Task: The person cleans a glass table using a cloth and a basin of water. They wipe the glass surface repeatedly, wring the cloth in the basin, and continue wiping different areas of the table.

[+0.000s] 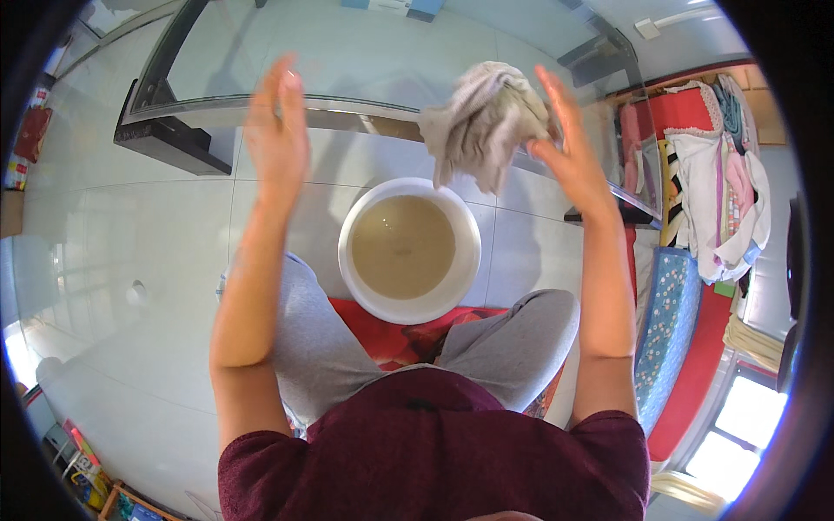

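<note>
My left hand (277, 133) is raised above the near edge of the glass table, fingers extended, with nothing in it. On the other side, my right hand (576, 156) is spread beside a crumpled, greyish-white cloth (488, 124). The thumb is close against the cloth's right side; whether it touches is unclear. The cloth is slightly blurred and overlaps the table edge, its lower end dangling; I cannot tell if it rests on the glass. Between my knees and the table stands a white basin (346, 260) of cloudy brownish water (404, 247).
The glass tabletop (352, 58) has dark legs, one (172, 143) at its left corner. Beneath my legs lies a red patterned mat (404, 332) on the tiled floor (143, 273). Along the right, clothes (704, 189) lie piled near a blue floral cushion (664, 325).
</note>
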